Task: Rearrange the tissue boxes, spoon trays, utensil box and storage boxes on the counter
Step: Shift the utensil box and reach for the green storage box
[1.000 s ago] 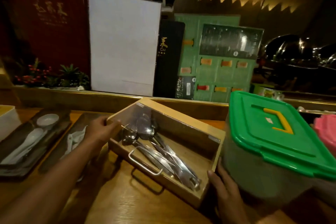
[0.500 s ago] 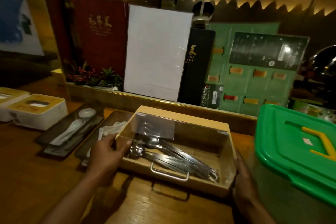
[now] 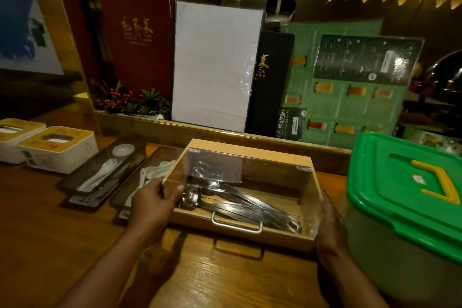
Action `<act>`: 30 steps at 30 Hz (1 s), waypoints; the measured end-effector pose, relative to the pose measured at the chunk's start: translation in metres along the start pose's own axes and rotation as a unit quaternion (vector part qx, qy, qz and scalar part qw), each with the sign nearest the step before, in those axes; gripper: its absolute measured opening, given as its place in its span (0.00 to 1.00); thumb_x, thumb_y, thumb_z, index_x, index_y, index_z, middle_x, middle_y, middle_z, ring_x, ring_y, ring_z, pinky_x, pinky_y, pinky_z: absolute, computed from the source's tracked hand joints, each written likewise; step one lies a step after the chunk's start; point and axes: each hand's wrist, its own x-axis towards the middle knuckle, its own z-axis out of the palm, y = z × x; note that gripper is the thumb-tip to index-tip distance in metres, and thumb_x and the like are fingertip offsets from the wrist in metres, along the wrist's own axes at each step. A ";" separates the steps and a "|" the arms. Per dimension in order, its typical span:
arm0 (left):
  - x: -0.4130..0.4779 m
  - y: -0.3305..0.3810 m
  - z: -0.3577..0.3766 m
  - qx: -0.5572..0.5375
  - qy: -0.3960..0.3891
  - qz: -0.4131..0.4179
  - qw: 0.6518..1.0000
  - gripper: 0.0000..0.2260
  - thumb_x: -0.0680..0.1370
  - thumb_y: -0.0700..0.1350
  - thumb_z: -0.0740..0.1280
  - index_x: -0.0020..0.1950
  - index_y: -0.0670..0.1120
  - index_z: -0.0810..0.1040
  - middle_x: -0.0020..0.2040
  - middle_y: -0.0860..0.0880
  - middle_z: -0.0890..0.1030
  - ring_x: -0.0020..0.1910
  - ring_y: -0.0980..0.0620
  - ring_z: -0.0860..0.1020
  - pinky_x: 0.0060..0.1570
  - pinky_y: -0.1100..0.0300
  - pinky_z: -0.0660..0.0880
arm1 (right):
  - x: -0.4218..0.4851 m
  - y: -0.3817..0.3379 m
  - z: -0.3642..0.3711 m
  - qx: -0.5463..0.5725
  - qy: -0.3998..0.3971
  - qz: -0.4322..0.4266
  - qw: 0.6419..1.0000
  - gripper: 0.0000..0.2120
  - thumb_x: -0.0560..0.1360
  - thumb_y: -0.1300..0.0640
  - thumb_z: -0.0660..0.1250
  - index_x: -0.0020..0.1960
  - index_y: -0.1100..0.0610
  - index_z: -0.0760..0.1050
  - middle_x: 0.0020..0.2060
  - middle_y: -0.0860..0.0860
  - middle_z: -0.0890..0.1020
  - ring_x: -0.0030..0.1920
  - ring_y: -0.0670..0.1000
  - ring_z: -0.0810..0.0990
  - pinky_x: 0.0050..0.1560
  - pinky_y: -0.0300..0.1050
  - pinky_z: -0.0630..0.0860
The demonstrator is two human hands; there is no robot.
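The wooden utensil box [image 3: 250,155] with a clear lid and metal handle sits mid-counter, holding several steel spoons. My left hand [image 3: 152,202] grips its left front corner and my right hand [image 3: 330,225] presses flat against its right side. Two dark spoon trays [image 3: 82,177] [image 3: 155,157] with white spoons lie slanted to its left; the nearer one is partly hidden by my left hand. Two white tissue boxes with yellow tops [image 3: 57,149] [image 3: 15,137] stand at the far left. A storage box with a green lid [image 3: 405,190] stands right of the utensil box.
Upright menus lean behind a raised ledge [image 3: 225,135] at the counter's back: red [image 3: 135,52], white [image 3: 215,65], black [image 3: 272,82], green [image 3: 350,92]. A small plant with red berries [image 3: 130,101] stands at back left. Bare wooden counter [image 3: 225,277] lies in front of the box.
The utensil box has turned from a slant to square with the counter edge, both hands still on it. The view shifted left, bringing the tissue boxes into sight.
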 end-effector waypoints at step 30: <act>-0.022 0.013 0.014 0.068 0.033 0.065 0.995 0.24 0.79 0.45 0.69 0.74 0.48 0.69 0.69 0.38 0.74 0.66 0.35 0.73 0.61 0.34 0.73 | -0.111 -0.017 -0.083 -0.100 0.004 0.129 0.987 0.05 0.79 0.53 0.67 0.51 0.49 0.82 0.52 0.57 0.85 0.53 0.58 0.83 0.53 0.57 0.82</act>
